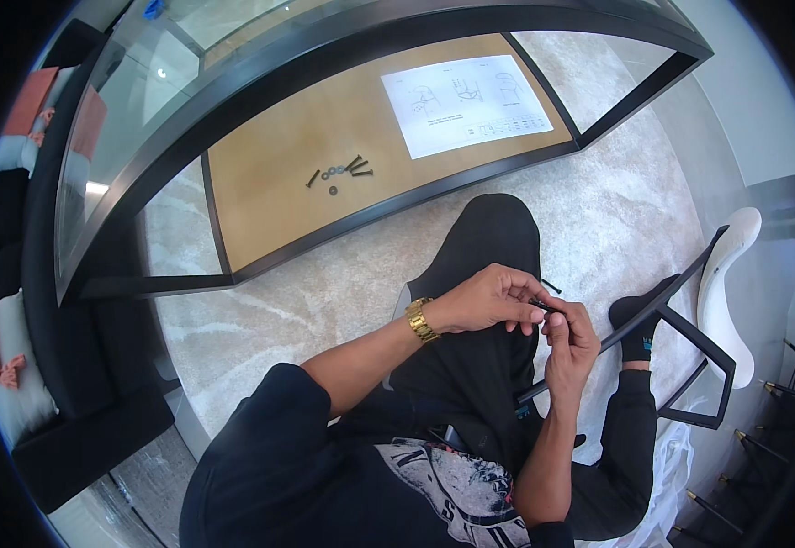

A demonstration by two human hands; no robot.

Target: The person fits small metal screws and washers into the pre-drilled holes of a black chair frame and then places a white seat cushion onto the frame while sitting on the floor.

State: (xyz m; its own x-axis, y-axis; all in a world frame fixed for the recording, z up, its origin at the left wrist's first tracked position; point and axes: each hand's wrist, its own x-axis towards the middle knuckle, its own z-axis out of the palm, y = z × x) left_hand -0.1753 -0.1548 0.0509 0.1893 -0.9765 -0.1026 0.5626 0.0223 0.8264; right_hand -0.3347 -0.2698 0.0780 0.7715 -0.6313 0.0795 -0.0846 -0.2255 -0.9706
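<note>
My left hand (500, 300), a gold watch (421, 320) on its wrist, pinches one end of a small dark piece (544, 306) that looks like a bolt. At its other end the fingers of my right hand (571, 345) are closed on it too. Fingertips cover most of the piece. Just beyond them a dark bolt (553, 287) lies on the rug. A white chair shell (729, 297) with a black metal leg frame (697, 352) rests to the right; one of its bars runs behind my right hand.
Ahead stands a black-framed glass table (397, 196) with a wooden lower shelf (279, 215). Several bolts (358, 166) and washers (333, 191) lie there beside a printed instruction sheet (466, 105). A dark sofa (96, 384) with cushions is at left, on the far side of the pale rug (233, 342).
</note>
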